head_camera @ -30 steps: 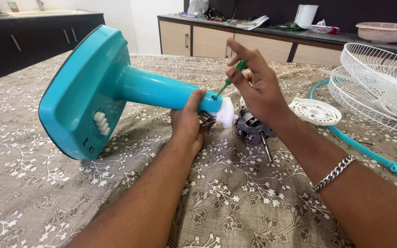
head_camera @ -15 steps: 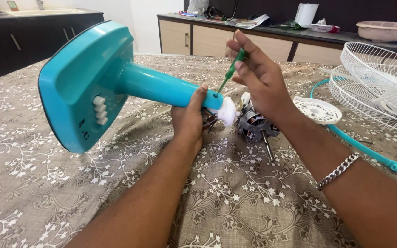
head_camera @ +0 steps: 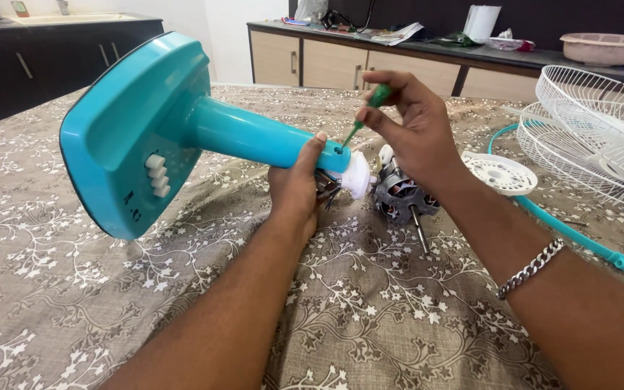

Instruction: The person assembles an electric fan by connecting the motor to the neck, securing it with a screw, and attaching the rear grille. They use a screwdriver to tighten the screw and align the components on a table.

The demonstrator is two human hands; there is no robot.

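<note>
A teal fan stand lies tilted on its side, its square base with white push buttons raised at the left. My left hand grips the thin end of its neck from below. My right hand pinches a small green-handled screwdriver, whose tip sits in a hole near the neck's end. A white plastic collar caps that end, with wires showing beside it. Just right of it the bare fan motor rests on the cloth, its shaft pointing toward me.
A patterned brown cloth covers the table. At the right lie a white round grille cap, white wire fan guards and a teal rim ring. Cabinets and a counter with a pink basin stand behind.
My left hand has rolled the stand a little, lifting the base. My right hand has turned around the screwdriver, its fingers now curled over the handle.
</note>
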